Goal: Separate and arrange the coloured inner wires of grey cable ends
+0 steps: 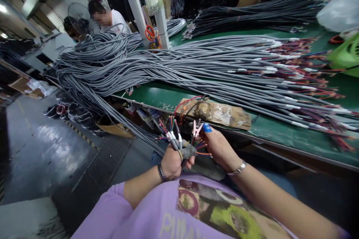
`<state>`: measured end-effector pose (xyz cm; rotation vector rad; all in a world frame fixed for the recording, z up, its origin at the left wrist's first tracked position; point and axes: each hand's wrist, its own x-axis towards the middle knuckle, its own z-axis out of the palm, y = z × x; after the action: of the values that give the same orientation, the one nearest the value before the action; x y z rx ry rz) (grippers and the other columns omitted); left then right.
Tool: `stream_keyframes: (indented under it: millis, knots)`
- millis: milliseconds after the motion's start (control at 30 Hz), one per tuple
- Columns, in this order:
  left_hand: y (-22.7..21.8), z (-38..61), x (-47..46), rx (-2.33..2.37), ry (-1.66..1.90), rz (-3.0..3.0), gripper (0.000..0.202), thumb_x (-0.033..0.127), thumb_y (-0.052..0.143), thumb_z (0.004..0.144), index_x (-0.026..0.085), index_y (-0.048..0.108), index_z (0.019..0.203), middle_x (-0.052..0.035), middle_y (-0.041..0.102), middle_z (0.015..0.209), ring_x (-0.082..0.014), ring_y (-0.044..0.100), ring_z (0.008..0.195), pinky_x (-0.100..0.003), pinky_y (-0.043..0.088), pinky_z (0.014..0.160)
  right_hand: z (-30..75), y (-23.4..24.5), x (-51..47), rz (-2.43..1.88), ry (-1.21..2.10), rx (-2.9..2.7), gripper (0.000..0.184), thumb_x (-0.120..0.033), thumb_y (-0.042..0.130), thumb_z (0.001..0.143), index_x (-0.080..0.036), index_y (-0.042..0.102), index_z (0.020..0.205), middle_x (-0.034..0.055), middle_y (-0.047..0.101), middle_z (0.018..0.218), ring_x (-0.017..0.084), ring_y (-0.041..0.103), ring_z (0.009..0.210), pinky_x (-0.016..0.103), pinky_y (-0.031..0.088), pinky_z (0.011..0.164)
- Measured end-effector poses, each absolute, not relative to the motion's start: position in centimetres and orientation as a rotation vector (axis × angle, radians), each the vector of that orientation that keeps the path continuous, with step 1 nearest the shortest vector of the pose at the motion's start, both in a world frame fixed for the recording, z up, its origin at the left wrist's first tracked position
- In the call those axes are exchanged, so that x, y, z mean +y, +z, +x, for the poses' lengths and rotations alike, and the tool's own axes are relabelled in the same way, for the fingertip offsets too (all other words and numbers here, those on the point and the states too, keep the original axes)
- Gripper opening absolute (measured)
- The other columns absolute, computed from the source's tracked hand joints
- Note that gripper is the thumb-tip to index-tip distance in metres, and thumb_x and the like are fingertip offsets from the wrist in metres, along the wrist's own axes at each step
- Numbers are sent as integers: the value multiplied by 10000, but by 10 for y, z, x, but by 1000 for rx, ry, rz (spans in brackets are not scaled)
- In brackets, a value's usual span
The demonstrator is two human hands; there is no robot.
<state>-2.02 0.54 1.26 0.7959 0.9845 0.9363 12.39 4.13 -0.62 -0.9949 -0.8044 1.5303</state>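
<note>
My left hand (175,158), with grey coverings on some of its fingers, is wrapped round several grey cables (174,142). White sleeves and fanned-out thin coloured wires (171,123) stick up from the cables' ends. More coloured wires (202,145) spread to the right, towards my other hand. My right hand (220,145), blue tape on its thumb, is closed just beside these wires. A small pink V-shaped piece (197,129), perhaps a clip, lies at its thumb tip. The other fingertips are hidden, so what they pinch cannot be made out.
A long pile of grey cables (168,61) covers much of the green bench (151,97). Against the bench's front edge lies a worn wooden block (224,114) with a red wire. Dark cables (252,15) lie behind. A co-worker (112,20) sits at the far left.
</note>
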Motion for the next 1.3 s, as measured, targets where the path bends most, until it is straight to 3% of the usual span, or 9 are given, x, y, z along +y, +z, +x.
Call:
stream_keyframes:
  millis: [67,167,267,400,867,1067,1200,1300]
  knots:
    - [13,-19,7,987,937,791,384,448,778,609,128,569,569,11,534,443,-56,417,328,-181,282,329,123,-5,42,-1001,1496,-866,443,-633,656,735,-198,676,652,5,607,608,132,505,574,259,415,557]
    - [12,-17,10,992,945,805,397,452,765,626,125,558,539,5,529,440,-55,421,332,-180,286,335,120,-3,44,-908,1693,-711,441,-637,668,722,-198,704,735,17,647,663,136,541,575,267,444,551]
    - [10,-16,10,993,948,813,393,444,759,635,128,549,530,6,524,437,-57,421,329,-180,289,336,118,-2,46,-843,1827,-472,385,-553,747,697,-198,724,845,23,690,733,128,576,577,265,483,559]
    - [7,-14,11,980,948,804,358,416,767,618,129,562,554,13,525,435,-57,414,320,-182,297,335,116,-2,48,-830,1838,-366,328,-482,785,690,-193,723,832,17,702,714,120,588,541,251,499,516]
    - [9,-19,3,1008,963,798,389,454,782,597,129,571,554,8,545,448,-59,429,324,-180,294,332,118,-7,45,-766,1934,-357,409,-610,646,763,-208,684,830,35,708,773,136,576,539,283,500,540]
    - [9,-20,-3,1012,996,783,370,445,775,605,127,588,584,1,563,465,-64,440,335,-182,302,337,121,-7,46,-783,1841,-460,204,-398,705,770,-215,685,859,25,699,792,134,605,653,247,492,590]
    - [9,-18,-1,1020,1029,782,348,412,758,636,123,580,559,1,558,465,-55,434,334,-177,296,340,123,-10,43,-786,1820,-470,252,-448,712,752,-205,684,815,19,669,726,135,576,628,247,478,565]
    - [9,-16,2,1007,1044,775,343,408,746,644,123,577,553,2,552,459,-56,428,329,-180,300,339,124,-13,41,-893,1620,-582,269,-468,736,741,-206,674,728,-7,632,667,106,525,579,230,456,565]
